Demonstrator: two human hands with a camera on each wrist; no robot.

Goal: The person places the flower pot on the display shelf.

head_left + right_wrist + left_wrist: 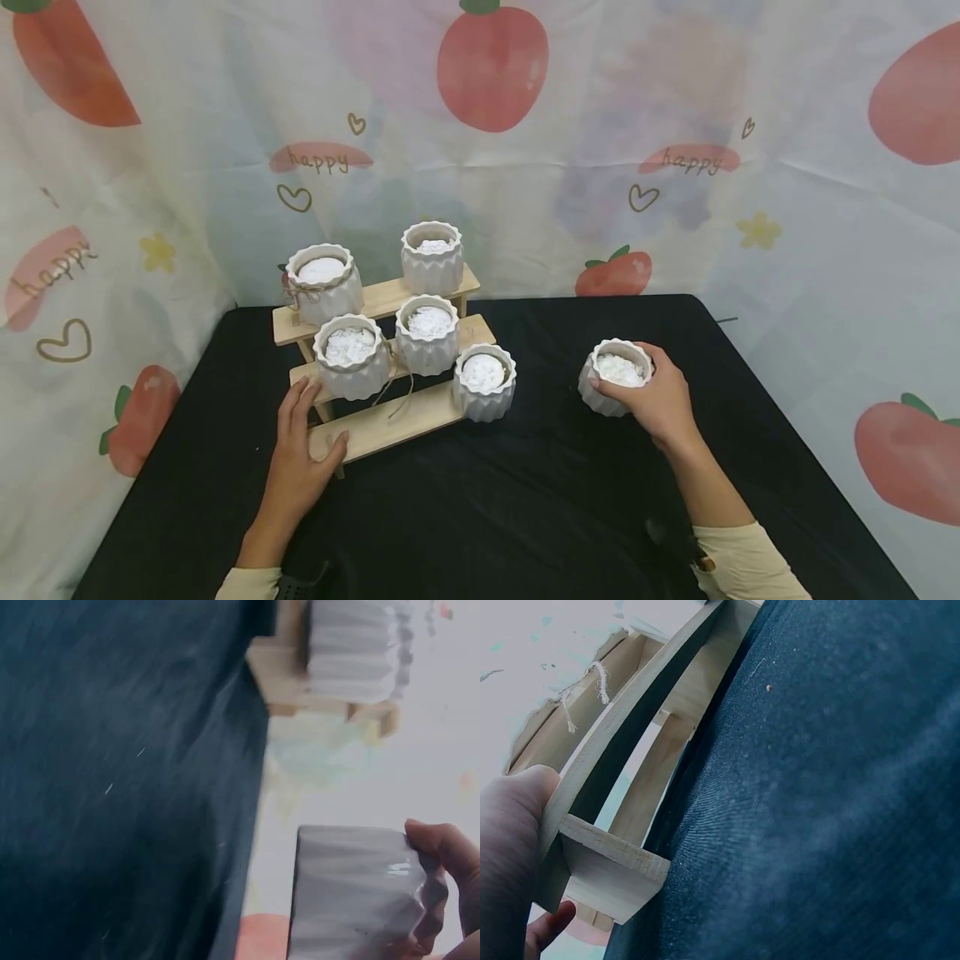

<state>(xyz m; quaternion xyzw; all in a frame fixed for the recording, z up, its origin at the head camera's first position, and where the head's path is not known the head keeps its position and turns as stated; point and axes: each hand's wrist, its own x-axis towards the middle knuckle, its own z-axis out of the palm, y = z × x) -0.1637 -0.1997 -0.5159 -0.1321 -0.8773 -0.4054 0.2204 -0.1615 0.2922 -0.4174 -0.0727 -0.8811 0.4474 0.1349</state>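
My right hand grips a white fluted pot by its rim, thumb at the near side. In the right wrist view this pot appears raised off the table. A three-step wooden stand is at the left, and my left hand holds the left end of its lowest shelf. The left wrist view has my thumb against the shelf edge. Two pots are on the top step, two on the middle one. Another pot sits at the lowest step's right end. White filling shows inside the pots.
A black cloth covers the table. Behind and at both sides hangs a pale curtain with fruit prints. Twine dangles from a middle-step pot over the lowest shelf; the top-left pot has twine round it too.
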